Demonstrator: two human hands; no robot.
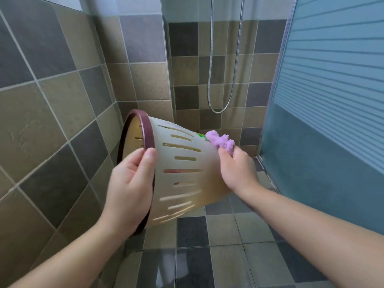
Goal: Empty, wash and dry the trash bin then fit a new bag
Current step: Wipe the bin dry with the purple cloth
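Observation:
A cream trash bin [182, 171] with slotted sides and a dark maroon rim lies tipped on its side in the air, its mouth facing left toward the tiled wall. My left hand [133, 183] grips the rim, thumb on the outside. My right hand [236, 169] holds a bunched purple cloth [221, 141] against the bin's base end. A small green patch shows on the bin just beside the cloth. The bin's inside looks empty through the mouth.
Brown and grey tiled walls close in on the left and behind. A metal shower hose [220, 107] hangs in a loop at the back. A frosted blue glass shower door [324, 113] stands at the right. The tiled floor [207, 246] lies below.

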